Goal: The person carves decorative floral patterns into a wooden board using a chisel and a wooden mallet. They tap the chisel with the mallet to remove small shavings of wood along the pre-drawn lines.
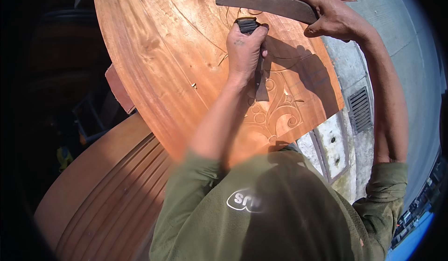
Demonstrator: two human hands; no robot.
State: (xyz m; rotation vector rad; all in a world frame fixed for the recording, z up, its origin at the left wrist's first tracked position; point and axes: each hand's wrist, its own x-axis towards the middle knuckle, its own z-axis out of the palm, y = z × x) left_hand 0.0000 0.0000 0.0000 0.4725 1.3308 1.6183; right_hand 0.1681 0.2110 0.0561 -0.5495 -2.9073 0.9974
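My left hand (243, 53) is closed round a chisel (261, 90) with a black-topped handle, its flat blade resting on a large reddish-wood panel (163, 65) carved with scrolls and leaf outlines. The blade lies by a carved scroll (280, 116) near the panel's lower right. My right hand (331, 20) grips a long, dark, slightly curved flat bar (266, 2), raised just above and to the right of the chisel's top. Its shadow falls across the panel's right side. A small pale chip (193, 85) lies left of my left forearm.
A second grooved wooden panel (98, 172) lies at the lower left, beside dark clutter. Red-brown boards (116, 86) stick out behind the carved panel. To the right are pale concrete pavement (354, 76), a drain grate (359, 109) and a grey road surface (415, 65).
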